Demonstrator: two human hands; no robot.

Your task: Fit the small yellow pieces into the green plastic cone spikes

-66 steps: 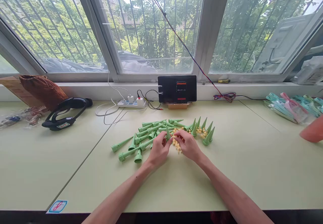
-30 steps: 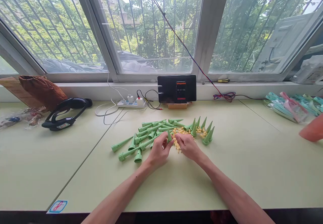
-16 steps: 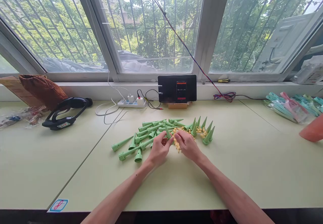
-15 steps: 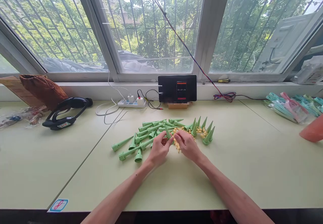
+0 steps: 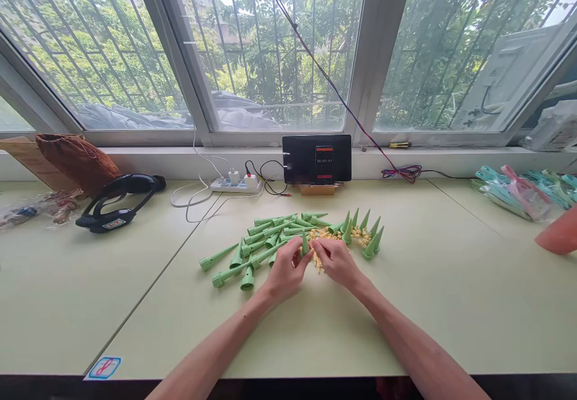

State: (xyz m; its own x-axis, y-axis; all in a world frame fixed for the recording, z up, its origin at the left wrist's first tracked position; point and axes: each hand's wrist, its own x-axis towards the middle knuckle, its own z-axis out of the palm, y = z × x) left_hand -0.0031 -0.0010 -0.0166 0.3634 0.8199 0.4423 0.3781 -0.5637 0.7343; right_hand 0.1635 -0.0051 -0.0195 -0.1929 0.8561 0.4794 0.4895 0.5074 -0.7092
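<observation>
Pinched in my left hand (image 5: 289,264) is a green plastic cone-shaped spike (image 5: 305,244), its tip pointing up. My right hand (image 5: 334,260) is closed close beside it, thumb and fingertips pressed together near the spike's side; what they hold, if anything, is hidden. Just beyond the fingers lies a heap of small yellow plastic pieces (image 5: 318,262). To the left, several green spikes (image 5: 229,272) lie in a loose pile, a few standing on their caps. On the right, several more green spikes (image 5: 370,248) stand upright among yellow bits.
Behind the spikes, a black screen (image 5: 297,160) with a timer leans by the window sill. A white power strip (image 5: 220,184) with cables sits left of it. Black headgear (image 5: 135,205) lies at left. Bagged teal and pink items (image 5: 523,193) and an orange object (image 5: 559,232) are at right.
The spike in my left hand has turned from leaning to more upright and shifted slightly right. Both hands stay close together in nearly the same place.
</observation>
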